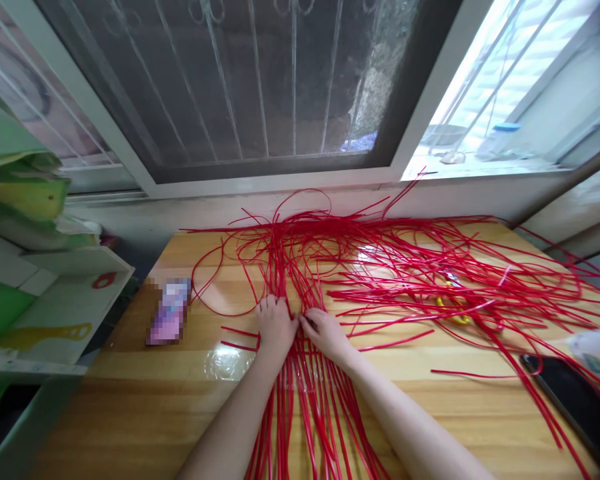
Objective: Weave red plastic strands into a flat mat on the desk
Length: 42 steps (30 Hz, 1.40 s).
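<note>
Head camera showed my left hand and right hand side by side, fingers pinched on thin red plastic strands fanned across the wooden desk's middle.

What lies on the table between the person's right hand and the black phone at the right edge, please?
In the head view, loose red strips sprawl across the wooden table between the right hand and the black phone, with yellow-handled scissors partly buried among them.
</note>
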Each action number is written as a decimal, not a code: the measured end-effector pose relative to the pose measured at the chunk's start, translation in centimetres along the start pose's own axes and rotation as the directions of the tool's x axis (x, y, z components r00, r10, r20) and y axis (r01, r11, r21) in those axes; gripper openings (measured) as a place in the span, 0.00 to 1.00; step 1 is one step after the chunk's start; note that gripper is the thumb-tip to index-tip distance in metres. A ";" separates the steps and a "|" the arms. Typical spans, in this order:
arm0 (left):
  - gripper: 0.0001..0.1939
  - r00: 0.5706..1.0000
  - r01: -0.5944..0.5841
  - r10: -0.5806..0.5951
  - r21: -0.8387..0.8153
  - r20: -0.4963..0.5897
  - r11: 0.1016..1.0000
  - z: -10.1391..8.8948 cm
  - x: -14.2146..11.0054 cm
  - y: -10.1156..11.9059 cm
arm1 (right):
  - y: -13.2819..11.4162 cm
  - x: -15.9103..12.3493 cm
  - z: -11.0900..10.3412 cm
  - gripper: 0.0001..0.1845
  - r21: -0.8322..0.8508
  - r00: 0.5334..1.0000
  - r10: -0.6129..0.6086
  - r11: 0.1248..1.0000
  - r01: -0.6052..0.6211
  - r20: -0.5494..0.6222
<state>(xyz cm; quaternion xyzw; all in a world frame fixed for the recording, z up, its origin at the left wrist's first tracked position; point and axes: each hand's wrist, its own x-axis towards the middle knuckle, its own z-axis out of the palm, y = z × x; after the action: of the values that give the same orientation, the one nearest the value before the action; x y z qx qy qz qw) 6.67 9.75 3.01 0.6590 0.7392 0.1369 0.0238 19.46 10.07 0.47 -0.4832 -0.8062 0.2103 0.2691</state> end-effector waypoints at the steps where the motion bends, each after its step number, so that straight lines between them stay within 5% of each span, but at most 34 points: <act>1: 0.18 1.000 0.006 -0.006 0.020 0.016 1.000 -0.1 0.3 0.1 | 0.0 0.0 0.0 0.14 -0.004 1.000 0.001 1.000 -0.001 -0.001; 10: 0.14 0.987 0.080 -0.086 0.047 0.134 0.996 -0.2 1.9 0.4 | -0.1 0.0 -0.1 0.13 -0.003 1.000 0.018 1.000 -0.018 -0.023; 15: 0.10 0.964 0.126 -0.041 -0.313 0.264 0.942 -0.2 1.5 -0.9 | -0.2 0.0 -0.2 0.13 -0.007 0.999 0.050 0.999 -0.050 0.000; 19: 0.09 0.978 -0.086 0.191 -0.680 0.081 0.728 0.0 0.1 -2.3 | -0.3 0.4 -0.4 0.13 -0.052 0.991 0.123 0.991 -0.120 0.055; 22: 0.12 0.946 -0.257 0.319 -0.729 -0.056 0.634 -0.2 -1.0 -2.9 | -0.3 0.8 -0.3 0.09 -0.102 0.983 0.165 0.982 -0.156 0.085; 26: 0.12 0.922 -0.333 0.370 -0.717 -0.112 0.612 -0.3 -1.5 -2.7 | -0.3 0.8 -0.1 0.07 -0.129 0.980 0.173 0.979 -0.160 0.099; 29: 0.15 0.948 -0.279 0.298 -0.748 -0.113 0.603 0.5 -1.4 -2.7 | -0.4 0.5 -0.2 0.08 -0.124 0.988 0.107 0.988 -0.093 0.111; 34: 0.16 0.999 -0.034 0.015 -0.842 -0.031 0.538 2.3 -1.3 -3.5 | -0.7 -0.7 -0.4 0.17 0.012 0.998 -0.029 1.000 0.028 0.050; 38: 0.17 0.994 -0.023 -0.076 -0.843 -0.075 0.537 1.5 -1.6 -3.9 | -1.6 -1.1 -0.4 0.20 0.038 0.995 -0.083 0.996 0.084 -0.048; 42: 0.19 0.984 -0.060 -0.121 -0.877 -0.134 0.476 -0.2 -2.0 -3.1 | -2.1 -0.6 -0.1 0.16 -0.032 0.986 -0.165 0.986 0.166 0.039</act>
<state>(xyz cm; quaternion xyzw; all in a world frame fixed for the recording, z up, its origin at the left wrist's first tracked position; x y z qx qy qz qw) 3.90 7.44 2.16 0.5257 0.5755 0.5531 0.2942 18.35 8.57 1.68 -0.4151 -0.8518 0.1818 0.2627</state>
